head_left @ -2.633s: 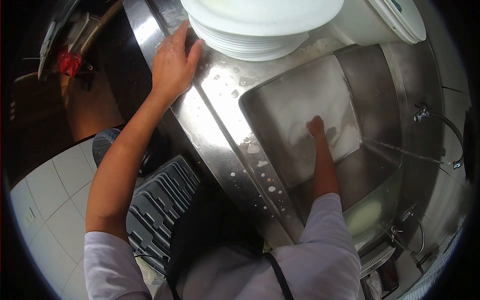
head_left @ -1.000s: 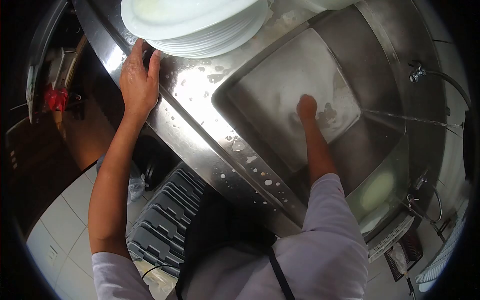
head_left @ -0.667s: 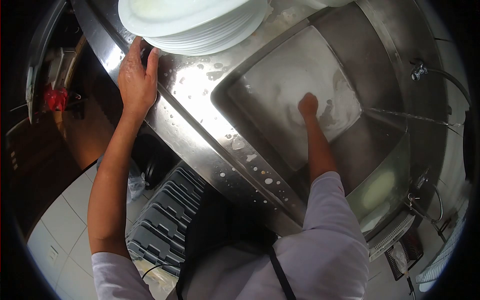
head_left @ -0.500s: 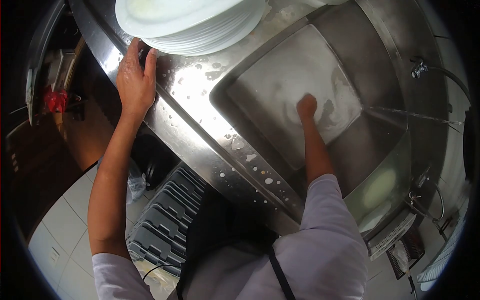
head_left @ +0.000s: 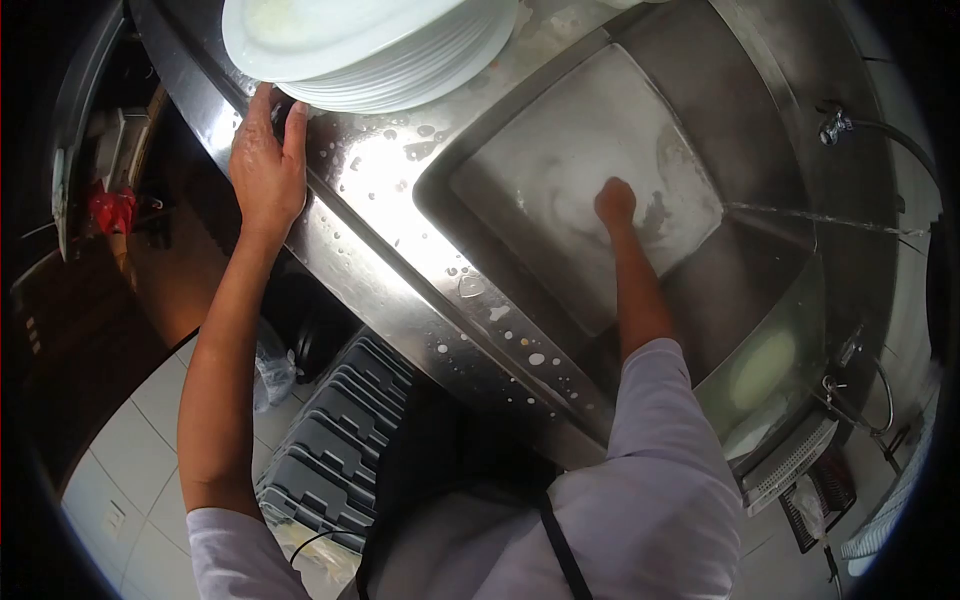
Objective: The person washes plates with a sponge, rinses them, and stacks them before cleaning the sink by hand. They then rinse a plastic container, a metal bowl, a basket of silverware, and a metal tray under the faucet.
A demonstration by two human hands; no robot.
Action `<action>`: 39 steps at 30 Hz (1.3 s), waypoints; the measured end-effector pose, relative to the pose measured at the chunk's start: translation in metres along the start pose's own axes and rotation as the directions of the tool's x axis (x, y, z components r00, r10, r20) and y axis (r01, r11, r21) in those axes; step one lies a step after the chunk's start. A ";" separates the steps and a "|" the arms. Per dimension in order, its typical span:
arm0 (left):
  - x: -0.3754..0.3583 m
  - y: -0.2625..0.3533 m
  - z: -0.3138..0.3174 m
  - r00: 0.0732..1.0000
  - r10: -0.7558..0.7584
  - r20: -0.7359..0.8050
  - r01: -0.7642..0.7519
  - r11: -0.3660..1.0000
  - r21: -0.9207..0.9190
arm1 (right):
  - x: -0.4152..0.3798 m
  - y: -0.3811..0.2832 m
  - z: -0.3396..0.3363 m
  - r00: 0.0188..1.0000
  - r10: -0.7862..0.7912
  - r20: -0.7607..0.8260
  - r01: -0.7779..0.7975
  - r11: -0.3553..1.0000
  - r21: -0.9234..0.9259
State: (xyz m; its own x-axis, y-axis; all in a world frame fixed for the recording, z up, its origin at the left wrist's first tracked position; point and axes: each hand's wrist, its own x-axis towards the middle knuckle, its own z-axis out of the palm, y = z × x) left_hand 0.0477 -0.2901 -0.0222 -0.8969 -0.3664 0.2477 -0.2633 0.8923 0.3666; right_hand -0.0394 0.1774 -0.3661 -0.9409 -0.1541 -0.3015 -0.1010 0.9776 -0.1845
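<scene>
My left hand (head_left: pixel 268 170) rests on the edge of the steel counter (head_left: pixel 350 240), fingers apart, its fingertips beside the bottom of a tall stack of white plates (head_left: pixel 390 75). Over the sink basin (head_left: pixel 510 240), my right hand (head_left: pixel 615 203) is at the cloudy, foamy water (head_left: pixel 570 160), partly dipped in it. Its fingers are hidden, and anything it may hold cannot be made out. A thin stream of water (head_left: pixel 820 216) runs into the basin from the right.
Two taps (head_left: pixel 835 127) (head_left: pixel 850 350) stand along the right side. Below the sink's right end is a perforated rack (head_left: pixel 795 470). Grey ribbed crates (head_left: pixel 335 430) stand on the floor under the counter, near a plastic bag (head_left: pixel 273 375). A red bag (head_left: pixel 112 208) is at the far left.
My right hand has shifted slightly within the basin, and the foam pattern around it has changed. The whole view has moved a little. My left hand keeps its place by the plates.
</scene>
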 end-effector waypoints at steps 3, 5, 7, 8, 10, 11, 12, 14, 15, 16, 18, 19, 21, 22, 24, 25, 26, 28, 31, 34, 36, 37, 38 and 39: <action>0.000 0.002 -0.001 1.000 -0.007 -0.005 0.007 1.000 -0.002 | 0.007 0.009 -0.007 0.996 -0.040 0.082 0.038 0.999 0.022; 0.000 0.004 -0.001 1.000 -0.015 0.003 0.015 1.000 -0.028 | 0.013 0.021 0.003 0.991 -0.101 0.092 0.097 0.994 0.049; -0.001 0.003 -0.001 1.000 -0.018 -0.003 0.018 1.000 -0.021 | 0.008 0.012 -0.001 0.992 -0.096 0.077 0.093 0.995 0.039; -0.001 0.003 -0.001 1.000 -0.020 -0.007 0.020 1.000 -0.018 | 0.005 0.008 -0.003 0.993 -0.094 0.069 0.092 0.995 0.034; 0.001 0.006 -0.003 1.000 -0.018 0.009 0.018 1.000 -0.023 | -0.004 0.005 0.003 0.996 -0.090 0.021 0.090 0.996 0.004; 0.001 0.008 -0.004 1.000 -0.016 0.016 0.017 1.000 -0.025 | -0.007 0.003 0.006 0.996 -0.089 -0.004 0.089 0.996 -0.010; 0.002 0.009 -0.004 1.000 -0.009 0.006 0.009 1.000 -0.029 | -0.009 -0.002 0.002 0.997 -0.077 0.012 0.078 0.997 -0.012; 0.001 0.007 -0.004 1.000 -0.007 0.003 0.007 1.000 -0.030 | -0.011 -0.012 -0.012 0.998 -0.048 0.046 0.049 0.999 -0.022; 0.001 0.007 -0.003 1.000 -0.005 0.004 0.005 0.999 -0.035 | -0.009 -0.009 -0.009 0.996 -0.045 0.072 0.046 0.999 -0.016; 0.001 0.008 -0.003 1.000 -0.008 0.003 0.008 1.000 -0.027 | -0.004 -0.006 -0.006 0.994 -0.040 0.099 0.042 0.999 -0.012; 0.000 0.008 -0.003 1.000 -0.016 -0.001 0.016 1.000 -0.009 | 0.001 -0.001 0.001 0.992 -0.032 0.125 0.031 0.999 0.014; 0.000 0.008 -0.003 1.000 -0.020 0.009 0.020 1.000 -0.007 | 0.002 0.002 0.004 0.992 -0.029 0.123 0.024 0.999 0.035; 0.001 0.008 -0.004 0.999 -0.025 0.023 0.025 1.000 -0.001 | 0.002 0.005 0.011 0.995 -0.017 0.097 0.011 0.998 0.061; 0.002 0.008 -0.004 1.000 -0.017 0.020 0.017 1.000 -0.004 | 0.000 0.006 0.015 0.997 -0.008 0.073 0.004 0.998 0.066; 0.001 0.006 -0.003 1.000 0.000 0.011 0.000 1.000 -0.007 | -0.005 0.004 0.009 0.998 0.000 0.065 -0.005 0.997 0.078; 0.002 0.005 -0.002 1.000 -0.001 0.012 0.001 1.000 -0.011 | -0.010 -0.001 -0.005 0.997 0.000 0.081 -0.007 0.996 0.088; 0.002 0.004 -0.002 1.000 -0.001 0.012 0.001 1.000 -0.015 | -0.013 -0.007 -0.017 0.995 -0.001 0.097 -0.009 0.995 0.098; 0.002 0.009 -0.005 1.000 -0.012 0.007 0.012 1.000 -0.015 | -0.010 -0.009 -0.015 0.999 0.020 0.051 -0.024 0.995 0.093; 0.002 0.010 -0.006 1.000 -0.017 0.009 0.017 1.000 -0.003 | -0.011 -0.044 -0.058 0.992 0.084 -0.093 -0.046 0.937 0.347; 0.002 0.010 -0.007 0.999 -0.030 0.021 0.030 1.000 0.006 | -0.013 -0.114 -0.140 0.905 0.087 -0.416 0.260 0.661 0.704; 0.002 0.014 -0.010 0.999 -0.030 0.021 0.030 1.000 0.009 | -0.008 -0.163 -0.187 0.804 0.081 -0.590 0.513 0.409 0.755; 0.002 0.014 -0.010 0.999 -0.027 0.018 0.027 1.000 0.011 | -0.020 -0.186 -0.224 0.844 0.045 -0.535 0.473 0.407 0.781; 0.001 0.013 -0.010 1.000 -0.022 0.015 0.022 1.000 0.012 | -0.031 -0.207 -0.251 0.878 0.011 -0.479 0.433 0.409 0.804; 0.001 0.011 -0.009 1.000 -0.015 0.010 0.015 1.000 0.011 | -0.033 -0.222 -0.259 0.903 -0.053 -0.425 0.405 0.430 0.807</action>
State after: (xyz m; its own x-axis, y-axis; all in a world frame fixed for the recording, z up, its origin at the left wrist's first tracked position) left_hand 0.0471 -0.2833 -0.0101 -0.8964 -0.3771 0.2328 -0.2807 0.8896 0.3602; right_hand -0.0697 0.0030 -0.0725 -0.9822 -0.1304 0.1354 -0.1640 0.2426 -0.9562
